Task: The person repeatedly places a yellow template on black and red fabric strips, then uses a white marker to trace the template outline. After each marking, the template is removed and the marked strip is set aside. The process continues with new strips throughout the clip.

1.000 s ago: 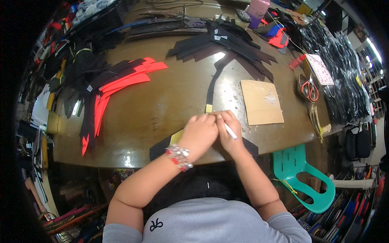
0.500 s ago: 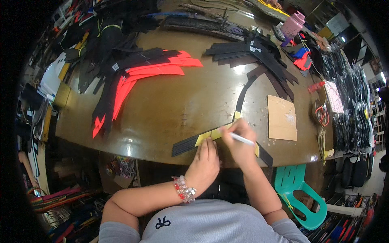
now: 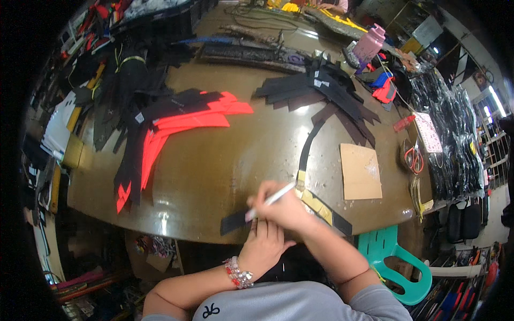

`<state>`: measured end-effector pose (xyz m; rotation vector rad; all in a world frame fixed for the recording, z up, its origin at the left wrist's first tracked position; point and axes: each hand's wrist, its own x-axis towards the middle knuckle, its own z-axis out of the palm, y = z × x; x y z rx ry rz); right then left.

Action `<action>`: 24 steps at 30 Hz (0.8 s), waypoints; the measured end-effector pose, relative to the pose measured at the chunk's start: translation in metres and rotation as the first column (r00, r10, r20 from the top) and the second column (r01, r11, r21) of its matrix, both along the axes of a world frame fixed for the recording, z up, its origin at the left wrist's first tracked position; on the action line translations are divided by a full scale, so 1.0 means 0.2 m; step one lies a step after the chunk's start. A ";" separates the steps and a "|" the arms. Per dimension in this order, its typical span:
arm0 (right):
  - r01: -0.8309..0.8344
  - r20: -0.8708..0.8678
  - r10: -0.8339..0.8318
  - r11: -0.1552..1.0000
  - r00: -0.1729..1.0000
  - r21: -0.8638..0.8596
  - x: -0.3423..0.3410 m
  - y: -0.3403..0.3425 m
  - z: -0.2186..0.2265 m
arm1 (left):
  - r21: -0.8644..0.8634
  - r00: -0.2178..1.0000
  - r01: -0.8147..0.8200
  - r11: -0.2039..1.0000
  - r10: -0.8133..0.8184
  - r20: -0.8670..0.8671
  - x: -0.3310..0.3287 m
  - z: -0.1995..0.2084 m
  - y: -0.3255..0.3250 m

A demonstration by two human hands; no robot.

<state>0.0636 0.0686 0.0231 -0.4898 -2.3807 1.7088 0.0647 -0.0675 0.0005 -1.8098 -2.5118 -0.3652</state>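
Observation:
Across the table's near edge lies a black fabric strip, its left end showing while my hands hide the middle. My left hand, with a beaded bracelet at the wrist, rests its stretched fingers at the strip's lower edge, the thumb apart. Above it my right hand is closed around a white pen, which slants down to the left over the strip. To the right, yellow pieces lie on another black strip that runs to the table edge. A narrow black band with a yellow end curves away from them.
Black and red cut pieces lie in a pile at the left. Another black and brown pile is farther back. Right of my hands are cardboard and red-handled scissors. A green plastic chair stands at the near right; a pink bottle behind.
My right hand has moved left with the pen, from over the yellow pieces to above my left hand's fingers. The whole view has shifted, with table things now lower and slightly left.

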 end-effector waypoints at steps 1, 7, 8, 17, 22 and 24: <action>0.033 -0.093 -0.046 0.989 0.995 -0.142 -0.07 0.12 0.01 | 0.051 1.000 -0.018 0.999 0.017 0.011 -0.04 0.03 0.04; 0.466 -0.611 -0.260 0.861 0.748 0.205 -0.54 1.08 0.08 | 0.258 0.963 -0.150 0.954 0.081 0.259 -0.28 0.02 0.22; 0.536 -0.498 -0.284 0.686 0.820 0.492 -0.57 1.19 0.05 | 0.155 0.909 -0.172 0.973 0.096 0.405 -0.30 0.01 0.23; 0.246 -0.199 -0.209 0.230 0.957 0.942 -0.60 1.52 -0.09 | 0.484 0.701 -0.713 0.507 0.538 0.469 -1.22 0.21 -0.35; 0.203 -0.198 -0.069 0.548 0.978 0.812 -0.42 1.13 0.42 | 0.593 0.672 -0.650 0.475 0.724 0.157 -1.52 0.01 -0.63; 0.211 -0.214 -0.053 0.509 0.975 0.834 -0.17 0.90 0.56 | 0.719 0.816 -0.577 0.387 0.255 0.518 -1.43 -0.02 -0.57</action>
